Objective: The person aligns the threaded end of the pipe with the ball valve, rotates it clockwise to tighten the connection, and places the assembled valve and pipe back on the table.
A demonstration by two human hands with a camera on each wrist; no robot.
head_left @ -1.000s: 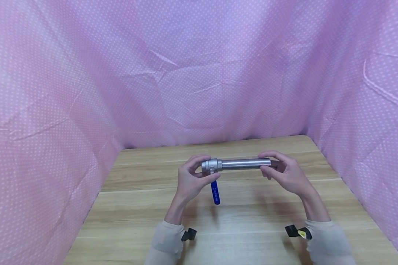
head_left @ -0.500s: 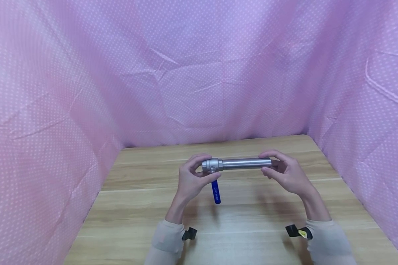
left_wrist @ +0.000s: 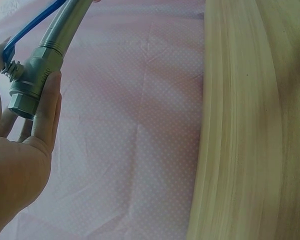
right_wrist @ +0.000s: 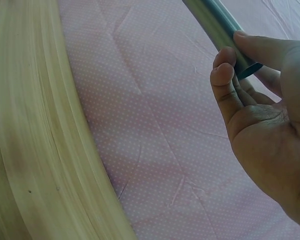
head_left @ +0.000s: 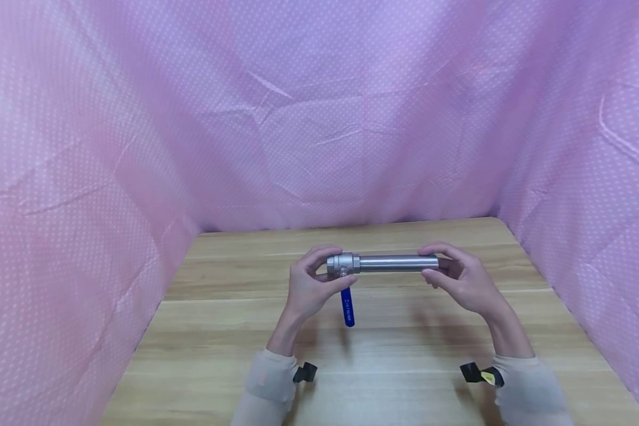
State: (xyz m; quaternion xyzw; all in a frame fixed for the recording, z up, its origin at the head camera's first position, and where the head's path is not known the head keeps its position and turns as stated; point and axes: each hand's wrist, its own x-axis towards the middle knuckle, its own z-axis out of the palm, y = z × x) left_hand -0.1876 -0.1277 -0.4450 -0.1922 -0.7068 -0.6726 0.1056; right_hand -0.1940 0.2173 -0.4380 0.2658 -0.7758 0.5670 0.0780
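Observation:
A steel ball valve (head_left: 343,264) with a blue lever handle (head_left: 348,307) is joined to a straight steel pipe (head_left: 396,263), the two lying in one level line above the table. My left hand (head_left: 310,290) grips the valve body between thumb and fingers; the lever hangs down toward me past the thumb. At the pipe's far right end my right hand (head_left: 465,285) pinches the tube with curled fingers. In the left wrist view the valve's open hex end (left_wrist: 24,106) sits between the fingers. The pipe's round open end (right_wrist: 250,70) shows in the right wrist view.
Below the hands spreads a light wood-grain table (head_left: 394,367). Pink dotted cloth (head_left: 346,118) hangs around its back and both sides. Dark wrist-camera mounts (head_left: 305,373) stick out from the sleeves.
Both hands and the valve with its pipe appear slightly further right in the head view, as the background shifts a little too. The grip of each hand stays the same.

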